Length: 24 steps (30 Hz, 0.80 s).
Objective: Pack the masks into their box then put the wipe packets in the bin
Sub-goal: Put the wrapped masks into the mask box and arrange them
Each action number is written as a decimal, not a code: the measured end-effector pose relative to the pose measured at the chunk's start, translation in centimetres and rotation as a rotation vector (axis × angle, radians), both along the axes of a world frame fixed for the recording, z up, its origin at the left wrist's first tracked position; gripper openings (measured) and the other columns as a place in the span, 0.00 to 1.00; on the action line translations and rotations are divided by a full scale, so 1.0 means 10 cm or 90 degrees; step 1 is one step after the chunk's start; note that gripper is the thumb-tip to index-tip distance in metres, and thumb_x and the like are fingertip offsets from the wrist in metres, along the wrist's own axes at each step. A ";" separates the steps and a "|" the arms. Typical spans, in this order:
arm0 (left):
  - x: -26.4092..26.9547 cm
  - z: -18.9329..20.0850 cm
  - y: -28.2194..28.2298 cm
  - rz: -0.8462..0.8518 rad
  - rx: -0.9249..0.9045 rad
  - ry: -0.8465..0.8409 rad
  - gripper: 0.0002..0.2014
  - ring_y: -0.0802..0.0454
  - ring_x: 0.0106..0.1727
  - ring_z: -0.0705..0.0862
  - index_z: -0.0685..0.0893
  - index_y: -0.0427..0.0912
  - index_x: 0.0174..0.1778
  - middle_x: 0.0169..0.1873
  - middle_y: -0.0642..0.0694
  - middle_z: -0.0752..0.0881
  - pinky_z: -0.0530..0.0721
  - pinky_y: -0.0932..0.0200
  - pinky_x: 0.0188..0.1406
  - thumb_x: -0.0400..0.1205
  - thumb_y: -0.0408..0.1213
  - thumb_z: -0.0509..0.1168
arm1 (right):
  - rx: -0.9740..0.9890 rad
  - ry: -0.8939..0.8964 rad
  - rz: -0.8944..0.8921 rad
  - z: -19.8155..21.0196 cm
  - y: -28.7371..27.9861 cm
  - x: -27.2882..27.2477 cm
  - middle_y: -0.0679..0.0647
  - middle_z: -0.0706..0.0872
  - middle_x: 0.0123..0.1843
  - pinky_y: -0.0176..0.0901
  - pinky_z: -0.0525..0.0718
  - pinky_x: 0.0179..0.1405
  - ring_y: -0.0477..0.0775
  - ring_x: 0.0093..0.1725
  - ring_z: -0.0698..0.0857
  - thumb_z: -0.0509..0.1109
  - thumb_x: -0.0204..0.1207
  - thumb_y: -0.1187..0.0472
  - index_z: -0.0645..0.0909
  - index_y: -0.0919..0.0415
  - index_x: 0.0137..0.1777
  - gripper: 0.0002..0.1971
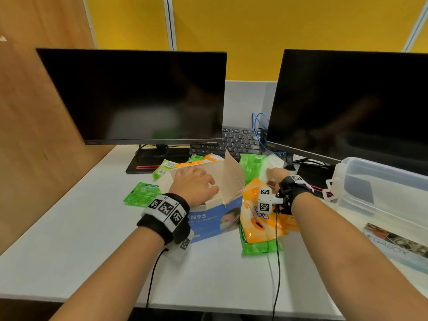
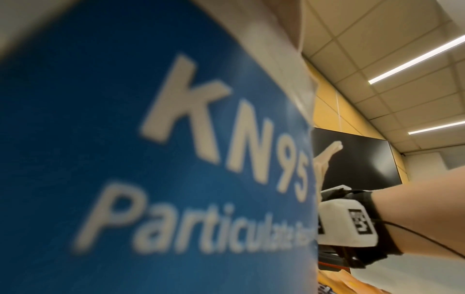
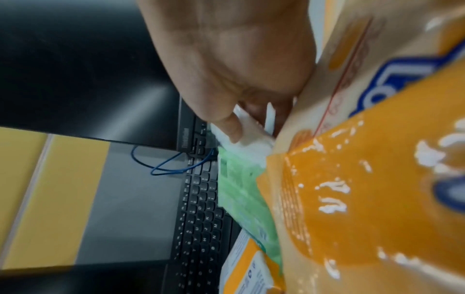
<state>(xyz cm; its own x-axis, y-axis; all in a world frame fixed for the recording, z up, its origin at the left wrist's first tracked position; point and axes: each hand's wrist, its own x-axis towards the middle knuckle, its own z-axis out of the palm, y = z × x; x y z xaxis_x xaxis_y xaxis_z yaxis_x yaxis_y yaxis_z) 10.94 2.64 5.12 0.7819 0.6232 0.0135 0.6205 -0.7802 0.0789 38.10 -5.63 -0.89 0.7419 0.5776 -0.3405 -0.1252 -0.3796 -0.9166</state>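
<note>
The blue KN95 mask box stands open at the desk's centre with one flap raised. My left hand lies over its open top, fingers spread and reaching inside. The left wrist view shows only the box's blue face up close. My right hand reaches past the box and pinches a white mask that lies on a green wipe packet. In the right wrist view the thumb and fingers of the right hand pinch the mask. An orange wipe packet lies under my right wrist.
More wipe packets lie around the box: a green one at left, and a small one and an orange one behind. A clear plastic bin stands at right, its lid nearer. Two monitors and a keyboard fill the back.
</note>
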 end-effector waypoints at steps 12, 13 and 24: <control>-0.12 0.08 -0.13 -0.006 -0.015 0.084 0.19 0.47 0.77 0.63 0.82 0.59 0.63 0.72 0.50 0.74 0.58 0.43 0.76 0.80 0.55 0.54 | 0.320 -0.250 0.161 1.70 -0.37 -1.02 0.57 0.85 0.57 0.51 0.88 0.48 0.52 0.50 0.88 0.65 0.79 0.71 0.76 0.53 0.56 0.12; -0.15 0.06 -0.14 0.001 -0.022 0.095 0.20 0.47 0.77 0.63 0.82 0.58 0.61 0.71 0.51 0.74 0.58 0.43 0.76 0.79 0.56 0.52 | 0.293 -0.332 0.164 1.81 -0.39 -1.13 0.57 0.84 0.58 0.48 0.88 0.45 0.53 0.51 0.87 0.67 0.77 0.70 0.75 0.55 0.59 0.14; -0.36 0.06 -0.31 0.133 -0.124 -0.196 0.31 0.41 0.70 0.77 0.59 0.41 0.78 0.66 0.39 0.82 0.69 0.47 0.74 0.78 0.40 0.58 | 0.109 -0.439 0.217 1.24 -0.33 -1.97 0.50 0.72 0.36 0.41 0.71 0.34 0.50 0.37 0.72 0.65 0.73 0.68 0.66 0.57 0.38 0.10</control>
<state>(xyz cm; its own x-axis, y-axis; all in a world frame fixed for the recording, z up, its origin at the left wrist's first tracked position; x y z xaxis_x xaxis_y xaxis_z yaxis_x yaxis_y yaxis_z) 7.32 -0.49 5.70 0.6163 0.7819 0.0938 0.6879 -0.5925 0.4191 18.42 -8.91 11.50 0.5261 0.8140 0.2464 0.5908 -0.1414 -0.7944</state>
